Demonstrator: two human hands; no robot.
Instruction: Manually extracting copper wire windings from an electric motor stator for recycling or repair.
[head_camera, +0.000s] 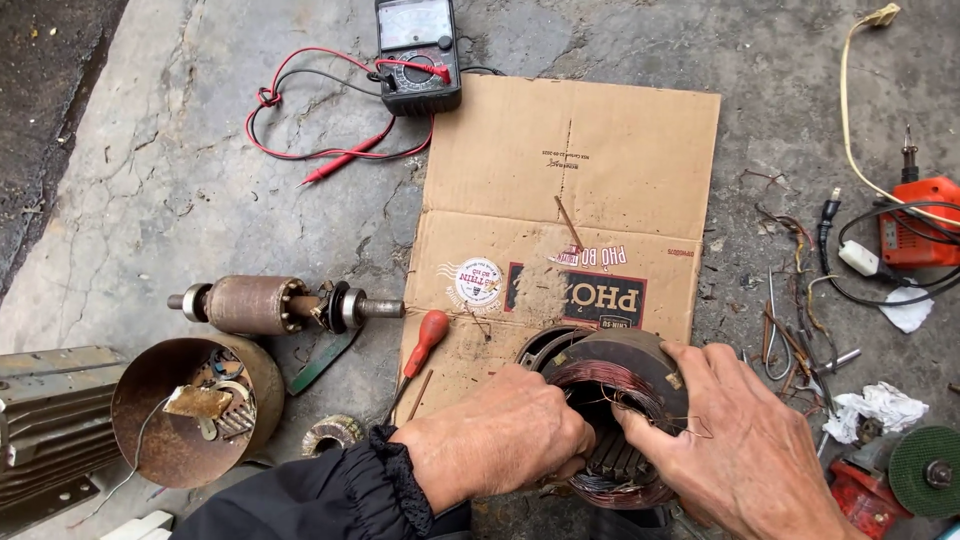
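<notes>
A round motor stator (628, 355) with copper wire windings (610, 382) stands on a flattened cardboard sheet (590, 160). My left hand (505, 440) grips its near left side, fingers curled into the bore. My right hand (735, 440) holds the right rim, with thumb and fingertips pressing on the copper coil at the opening. A dark sleeve (320, 495) covers my left forearm.
A rotor (265, 303) lies on the concrete at left, above a rusty end cap (190, 410) and a finned motor housing (50, 410). A red-handled screwdriver (425, 340), an analog multimeter (418, 50) with red leads, a soldering gun (915, 220), wire scraps (795, 320) and an angle grinder (915, 475) surround the cardboard.
</notes>
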